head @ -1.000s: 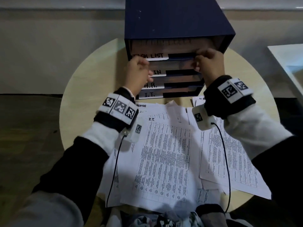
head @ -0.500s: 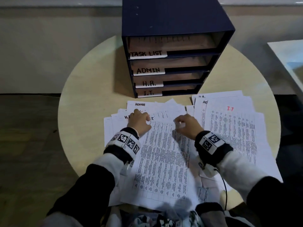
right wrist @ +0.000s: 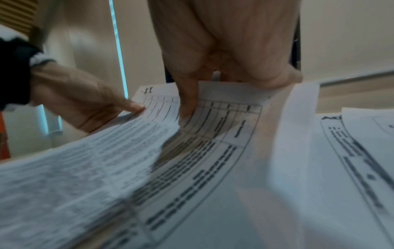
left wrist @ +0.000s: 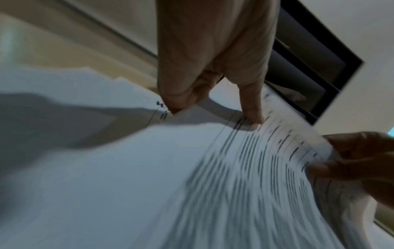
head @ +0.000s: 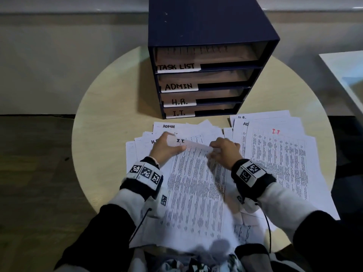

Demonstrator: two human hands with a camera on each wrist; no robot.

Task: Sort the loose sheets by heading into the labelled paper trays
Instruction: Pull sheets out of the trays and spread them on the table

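Observation:
A dark blue tray unit (head: 206, 32) stands at the back of the round table (head: 110, 118), its four trays labelled TASK LIST, ADMIN, H.R. and I.T. (head: 179, 113). Loose printed sheets lie spread in front of it. My left hand (head: 167, 147) and right hand (head: 222, 152) both pinch the top edge of a sheet headed I.T. (head: 192, 185), which curls up off the pile. In the left wrist view the left hand's thumb (left wrist: 253, 109) presses on that sheet (left wrist: 192, 168). In the right wrist view the right hand's fingers (right wrist: 187, 101) grip the sheet's (right wrist: 149, 143) edge.
A second pile at the right has a sheet headed I.T. in red (head: 279, 160) on top, with ADMIN and other sheets under it. An ADMIN sheet (head: 170, 126) and an H.R. sheet (head: 149, 143) peek out of the left pile. A white surface (head: 345, 69) stands at the far right.
Both hands came down from the top tray's front to the pile. Since half a second ago they have lifted the top edge of the I.T. sheet.

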